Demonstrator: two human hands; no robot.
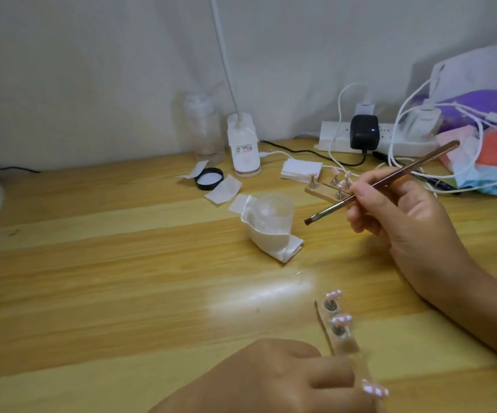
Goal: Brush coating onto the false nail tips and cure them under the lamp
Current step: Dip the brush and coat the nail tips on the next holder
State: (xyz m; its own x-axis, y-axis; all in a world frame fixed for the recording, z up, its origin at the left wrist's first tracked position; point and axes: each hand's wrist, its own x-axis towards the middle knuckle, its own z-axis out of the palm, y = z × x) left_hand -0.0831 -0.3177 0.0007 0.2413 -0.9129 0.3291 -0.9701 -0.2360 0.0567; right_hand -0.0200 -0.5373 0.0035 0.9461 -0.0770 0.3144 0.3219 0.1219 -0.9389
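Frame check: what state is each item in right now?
Brush: lifted off the table, pinched by right hand.
Near nail stand: held at its end by left hand.
Far nail stand: resting on table, untouched.
Black lid: off, lying on table.
Black adapter: plugged in, light on.

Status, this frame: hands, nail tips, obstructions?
Right hand grips brush, bristles airborne. Left hand holds clear strip of nail tips. Nothing between brush and strip.

Bare left hand [271,380] and right hand [405,225], forearms bare too
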